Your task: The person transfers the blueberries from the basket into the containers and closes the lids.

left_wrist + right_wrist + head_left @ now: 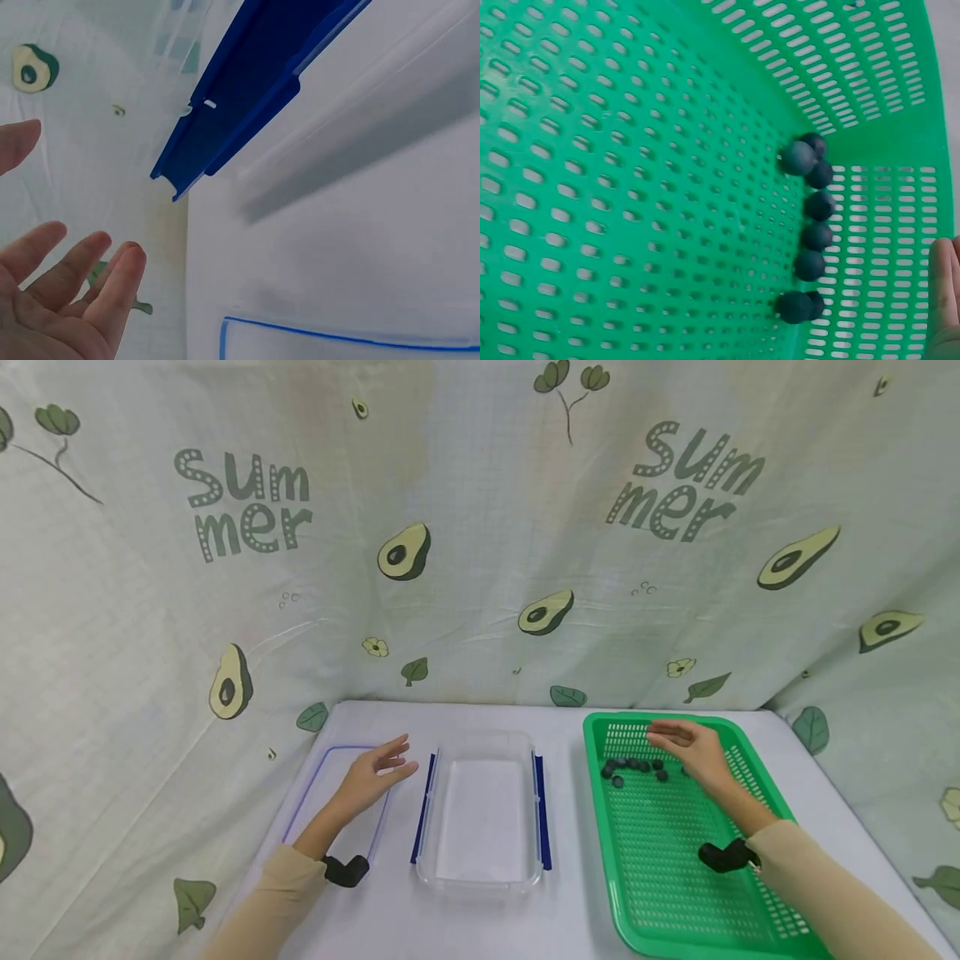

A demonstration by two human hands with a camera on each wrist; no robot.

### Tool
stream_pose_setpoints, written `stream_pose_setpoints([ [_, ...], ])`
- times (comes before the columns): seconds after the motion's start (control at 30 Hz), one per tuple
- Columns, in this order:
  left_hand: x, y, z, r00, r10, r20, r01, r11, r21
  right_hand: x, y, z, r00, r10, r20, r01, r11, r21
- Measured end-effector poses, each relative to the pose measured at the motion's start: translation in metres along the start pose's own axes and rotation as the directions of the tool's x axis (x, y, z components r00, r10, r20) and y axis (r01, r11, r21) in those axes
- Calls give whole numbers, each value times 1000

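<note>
My left hand hovers left of a clear plastic box, its fingers spread and loosely bent, with nothing in them. The box has dark blue side flaps, and one blue flap hangs out in the left wrist view. Over the far part of a green basket, my right hand holds nothing, its fingers fairly straight. Several dark round berries, which look like blueberries, lie along the basket's far end. In the right wrist view only part of the hand shows at the right edge.
A rectangle with a blue outline, perhaps a lid, lies on the white table under the left forearm. Behind the table hangs a cloth printed with avocados. The basket has raised, slotted walls.
</note>
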State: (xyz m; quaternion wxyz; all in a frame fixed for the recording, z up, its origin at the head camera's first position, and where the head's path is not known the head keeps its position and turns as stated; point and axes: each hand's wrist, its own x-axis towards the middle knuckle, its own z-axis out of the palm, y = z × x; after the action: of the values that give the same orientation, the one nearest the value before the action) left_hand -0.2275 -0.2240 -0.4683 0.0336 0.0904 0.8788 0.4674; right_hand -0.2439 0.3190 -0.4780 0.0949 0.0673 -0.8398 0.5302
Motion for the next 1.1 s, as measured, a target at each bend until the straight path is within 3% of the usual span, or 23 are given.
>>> stream_pose_setpoints([
  [0.2, -4, -3, 15, 998, -65, -1, 64, 994, -90, -4, 4, 11, 999, 32, 31, -33, 999, 21],
  [0.37, -5, -5, 24, 997, -76, -2, 74, 987, -144, -7, 8, 17, 998, 43, 41, -45, 998, 42],
  [0.6, -8, -5, 35, 996, -87, 10, 87, 983, -164, -12, 17, 25, 997, 37, 73, -42, 997, 71],
  [0.87, -10, -2, 45, 995, -97, 5, 97, 983, -158, -20, 25, 32, 991, 96, 94, -99, 995, 30],
  [1.1, -10, -2, 50, 995, -101, 4, 101, 979, -177, -24, 33, 37, 992, 62, 114, -70, 995, 69],
])
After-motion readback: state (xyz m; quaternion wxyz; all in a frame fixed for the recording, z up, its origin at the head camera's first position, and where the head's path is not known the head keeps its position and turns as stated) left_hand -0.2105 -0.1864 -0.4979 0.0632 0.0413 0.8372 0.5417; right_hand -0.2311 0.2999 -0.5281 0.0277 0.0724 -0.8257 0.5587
